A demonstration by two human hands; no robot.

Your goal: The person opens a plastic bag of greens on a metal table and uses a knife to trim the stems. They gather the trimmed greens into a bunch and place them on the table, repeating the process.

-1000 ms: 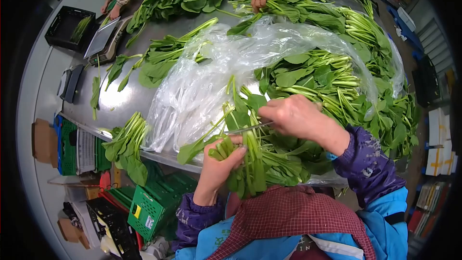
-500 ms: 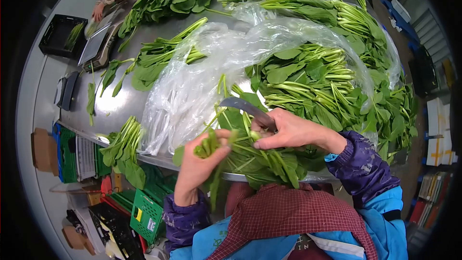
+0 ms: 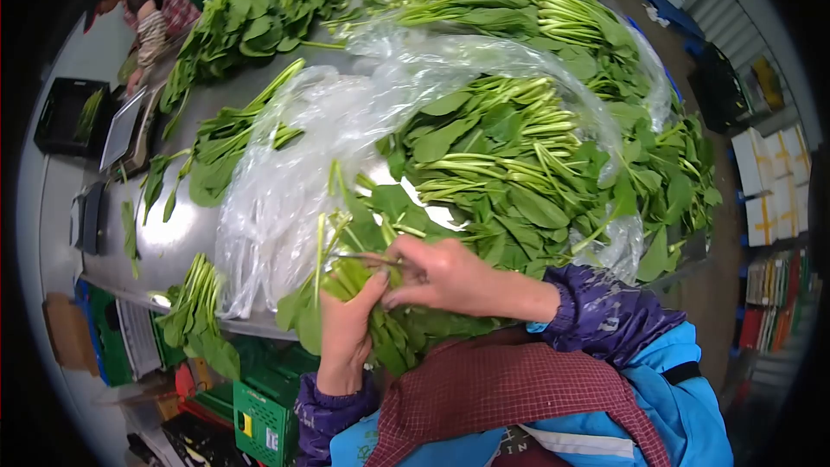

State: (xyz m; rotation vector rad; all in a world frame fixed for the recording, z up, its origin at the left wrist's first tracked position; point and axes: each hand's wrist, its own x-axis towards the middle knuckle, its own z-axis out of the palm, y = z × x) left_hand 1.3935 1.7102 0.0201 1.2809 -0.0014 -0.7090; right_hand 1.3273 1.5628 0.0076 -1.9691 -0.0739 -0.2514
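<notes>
My left hand (image 3: 343, 337) is closed around a bunch of leafy greens (image 3: 351, 278), stems upward, at the table's near edge. Close against it, my right hand (image 3: 450, 275) grips a small curved knife (image 3: 367, 257), whose blade lies across the stems and shows only in part. Leaves of the bunch (image 3: 393, 342) hang below both hands. Just beyond them, cut pieces and loose leaves lie by a crumpled clear plastic sheet (image 3: 294, 156). A large pile of greens (image 3: 510, 138) rests on the plastic to the right.
A small bunch (image 3: 197, 303) hangs over the front left edge of the metal table (image 3: 173, 233). More greens (image 3: 251, 22) lie at the back. A scale (image 3: 125, 131) and a black crate (image 3: 71, 117) stand left, near another person (image 3: 151, 9). Green crates (image 3: 259, 415) are below.
My right hand has moved left, bringing the knife from above the loose leaves to the stems in my left hand. The view has shifted, and the other person shows more.
</notes>
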